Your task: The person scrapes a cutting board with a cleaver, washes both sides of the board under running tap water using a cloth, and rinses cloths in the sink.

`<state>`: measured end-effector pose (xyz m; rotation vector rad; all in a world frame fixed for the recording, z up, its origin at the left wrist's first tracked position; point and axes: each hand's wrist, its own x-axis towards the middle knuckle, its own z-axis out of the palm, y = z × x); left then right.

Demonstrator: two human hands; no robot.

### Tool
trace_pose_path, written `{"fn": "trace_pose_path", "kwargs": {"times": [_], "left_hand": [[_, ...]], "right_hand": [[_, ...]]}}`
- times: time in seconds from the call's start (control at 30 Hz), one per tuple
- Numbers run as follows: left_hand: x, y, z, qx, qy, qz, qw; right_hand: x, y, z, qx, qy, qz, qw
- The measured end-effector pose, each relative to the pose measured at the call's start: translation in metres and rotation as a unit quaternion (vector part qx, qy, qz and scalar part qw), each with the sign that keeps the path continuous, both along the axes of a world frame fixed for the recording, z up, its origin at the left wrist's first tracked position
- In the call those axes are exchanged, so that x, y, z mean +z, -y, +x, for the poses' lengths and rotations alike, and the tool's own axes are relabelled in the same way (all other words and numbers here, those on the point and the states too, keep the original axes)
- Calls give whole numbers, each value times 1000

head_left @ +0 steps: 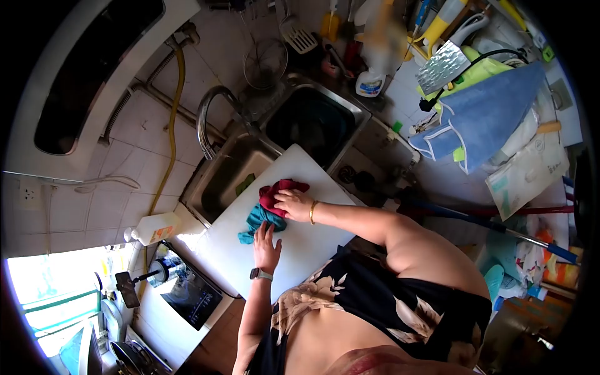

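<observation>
A crumpled dark red cloth (289,185) and a crumpled teal cloth (255,226) lie against each other on a large white board (306,240). My right hand (296,205), with a gold bangle at the wrist, rests on the red cloth, its fingers stretched out and somewhat apart. Over the near edge of the teal cloth lies my left hand (267,247), fingers extended and spread. A watch (260,274) is on that wrist. The undersides of both cloths are hidden.
Behind the board is a steel double sink (206,194) with a curved faucet (203,128). A dark basin (310,122) fills one bowl. A white jug (156,229) and a black cooktop (192,297) stand left. Blue cloth (494,112) hangs right, above a mop pole (500,228).
</observation>
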<state>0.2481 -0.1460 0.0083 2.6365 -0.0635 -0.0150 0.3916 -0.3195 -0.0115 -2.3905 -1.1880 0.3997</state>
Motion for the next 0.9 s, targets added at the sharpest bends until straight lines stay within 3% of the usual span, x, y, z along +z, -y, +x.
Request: {"fn": "trace_pose_path", "kwargs": {"times": [0.1, 0.2, 0.23, 0.4, 0.5, 0.6, 0.7, 0.77, 0.8, 0.9], "left_hand": [[10, -2, -4, 27, 11, -11, 1000], [7, -11, -26, -35, -42, -7, 998], [6, -13, -31, -35, -31, -5, 999], [31, -38, -71, -25, -5, -48, 999], [33, -74, -113, -31, 9, -46, 998], [39, -109, -160, -8, -5, -27, 1000], [40, -138, -206, 19, -13, -41, 999], [28, -158, -236, 12, -4, -48, 999], [22, -165, -249, 18, -15, -65, 998], [20, -172, -273, 58, -65, -100, 991]], "right_hand": [[20, 5, -5, -46, 46, 161, 985], [-12, 24, -8, -67, -5, 25, 997], [-17, 30, -15, -54, 64, 59, 995], [39, 34, -54, -200, 52, 174, 963], [16, 43, -78, -231, 40, 47, 971], [19, 29, -106, -231, 86, 30, 969], [33, 17, -140, -268, 63, 107, 955], [29, 12, -156, -264, -22, 74, 962], [25, 13, -159, -214, -4, -55, 975], [33, 5, -186, -214, -19, -48, 976]]}}
